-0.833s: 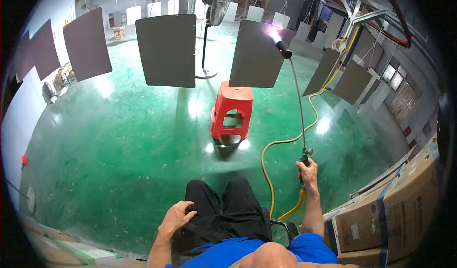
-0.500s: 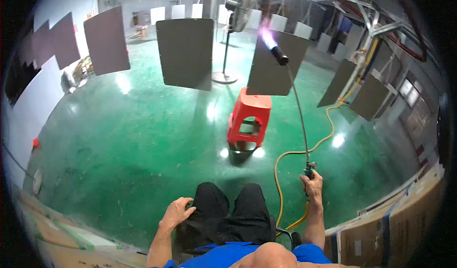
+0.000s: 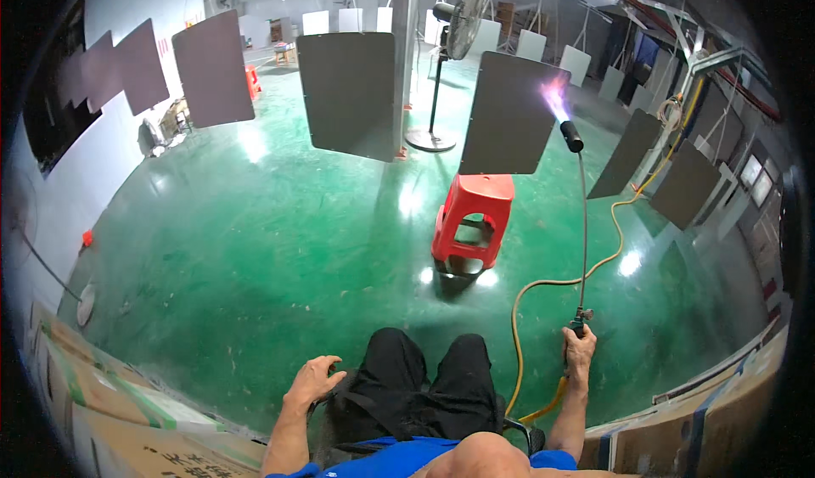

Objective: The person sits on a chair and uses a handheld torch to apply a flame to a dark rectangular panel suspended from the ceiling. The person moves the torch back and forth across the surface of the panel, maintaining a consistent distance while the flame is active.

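My right hand (image 3: 579, 351) is wrapped around the handle of a long gas torch (image 3: 583, 232). The torch's thin metal tube rises to a black nozzle (image 3: 572, 137), which gives off a blue and purple flame (image 3: 556, 100). The flame shows at the right edge of a hanging dark grey panel (image 3: 514, 117); how far apart they are I cannot tell. From the torch's handle a yellow hose (image 3: 519, 325) runs over the floor. My left hand (image 3: 314, 381) holds nothing and rests by a dark chair armrest beside my leg, fingers loosely apart.
A red plastic stool (image 3: 475, 223) stands on the green floor ahead, under the panel. Behind it is a pedestal fan (image 3: 435, 96). More panels hang in a row, including a dark one (image 3: 348, 96) and a brownish one (image 3: 212, 70). Cardboard boxes (image 3: 679, 435) flank me.
The torch has swung right, its flame passing from the panel's upper left to its right edge. The whole view has shifted slightly. My left hand stays by the armrest.
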`<act>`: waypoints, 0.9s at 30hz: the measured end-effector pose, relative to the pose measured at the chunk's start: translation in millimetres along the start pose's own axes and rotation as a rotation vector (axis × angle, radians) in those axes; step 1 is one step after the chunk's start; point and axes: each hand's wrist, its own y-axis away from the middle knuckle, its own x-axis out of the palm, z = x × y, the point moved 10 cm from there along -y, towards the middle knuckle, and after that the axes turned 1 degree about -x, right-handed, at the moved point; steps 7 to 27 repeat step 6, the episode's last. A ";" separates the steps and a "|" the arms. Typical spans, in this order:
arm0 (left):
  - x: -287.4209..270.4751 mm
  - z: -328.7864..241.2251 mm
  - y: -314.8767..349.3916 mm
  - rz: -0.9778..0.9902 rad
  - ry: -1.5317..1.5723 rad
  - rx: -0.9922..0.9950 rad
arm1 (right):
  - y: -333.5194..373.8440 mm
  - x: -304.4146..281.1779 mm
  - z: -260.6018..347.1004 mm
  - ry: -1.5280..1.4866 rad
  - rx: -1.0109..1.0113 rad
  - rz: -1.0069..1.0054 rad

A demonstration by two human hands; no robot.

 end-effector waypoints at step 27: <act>2.8 -8.7 0.7 0.088 0.056 -0.097 | 17.7 -5.7 -21.6 0.047 0.065 0.020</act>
